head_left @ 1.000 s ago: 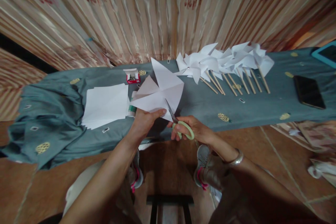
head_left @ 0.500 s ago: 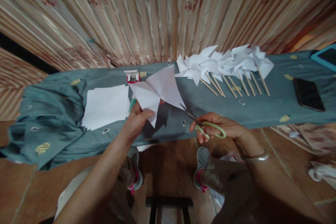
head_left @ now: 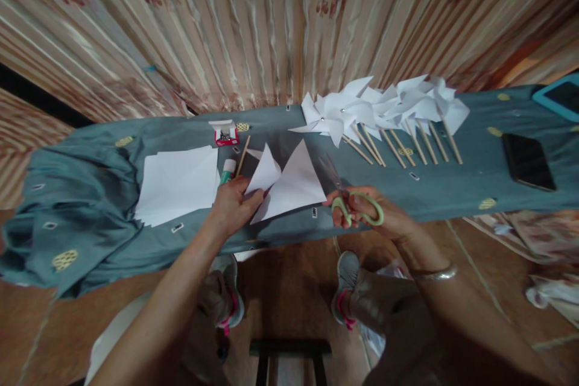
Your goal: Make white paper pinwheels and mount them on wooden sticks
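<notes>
My left hand [head_left: 237,202] grips a white sheet of paper [head_left: 294,187] that has slits cut in it, so its flaps stand apart. In my right hand [head_left: 362,208] is a pair of scissors [head_left: 337,184] with light green handles; the blades point up and away, slightly parted, just right of the paper. A finger of that hand touches or nearly touches the paper's right corner. Just beyond my left hand lie a glue stick [head_left: 227,170] and a thin wooden stick [head_left: 243,155]. A small red and white box [head_left: 225,132] of shiny pins stands behind them.
At left is a stack of white paper [head_left: 176,184]. Several paper pinwheels [head_left: 357,111] on wooden sticks lie at the back right. A black phone [head_left: 528,161] and a blue-framed device [head_left: 558,96] rest farther right on the green cloth [head_left: 443,193]. A curtain hangs behind.
The paper has turned in my left hand and come down closer to the cloth. The scissors have swung to point more upright, apart from the paper. The glue stick and wooden stick now show.
</notes>
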Motion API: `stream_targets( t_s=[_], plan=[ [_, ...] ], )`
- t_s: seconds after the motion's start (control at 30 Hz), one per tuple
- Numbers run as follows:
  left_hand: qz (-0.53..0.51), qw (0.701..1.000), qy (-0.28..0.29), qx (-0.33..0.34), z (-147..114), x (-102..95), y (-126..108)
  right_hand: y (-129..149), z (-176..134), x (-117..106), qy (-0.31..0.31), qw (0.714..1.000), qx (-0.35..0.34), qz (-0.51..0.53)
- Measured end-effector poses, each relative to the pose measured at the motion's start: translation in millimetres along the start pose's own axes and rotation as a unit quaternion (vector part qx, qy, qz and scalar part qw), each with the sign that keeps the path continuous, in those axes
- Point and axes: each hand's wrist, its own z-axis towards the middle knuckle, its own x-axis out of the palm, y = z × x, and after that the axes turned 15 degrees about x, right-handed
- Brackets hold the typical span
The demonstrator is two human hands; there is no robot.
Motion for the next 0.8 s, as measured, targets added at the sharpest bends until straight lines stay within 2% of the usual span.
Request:
stream_targets(
  t_s=[0.1, 0.17, 0.33, 0.47, 0.6, 0.67, 0.8],
  plan=[
    [-0.012, 1.0, 0.02, -0.007, 1, 1.6, 8, 0, 2, 1, 0.003, 0.999, 0.027, -0.023],
    [-0.082, 0.996, -0.002, -0.047, 0, 4.4, 11, -1, 5, 1, -0.003, 0.998, 0.053, -0.037],
    [-0.238, 0.956, -0.054, -0.163, -2, 12.4, 7, -6, 10, 1, 0.01, 0.993, 0.09, -0.076],
    [-0.3, 0.927, -0.068, -0.214, -5, 18.0, 4, -8, 13, 6, 0.044, 0.99, 0.103, -0.086],
    [-0.351, 0.898, -0.12, -0.236, -8, 20.7, 3, -11, 20, 16, 0.051, 0.994, 0.068, -0.07],
    [-0.389, 0.879, -0.117, -0.248, -9, 20.5, 1, -12, 26, 23, 0.044, 0.995, 0.055, -0.065],
    [-0.482, 0.838, -0.072, -0.245, -14, 22.5, -4, -8, 38, 38, 0.02, 0.997, 0.061, -0.051]
  ],
)
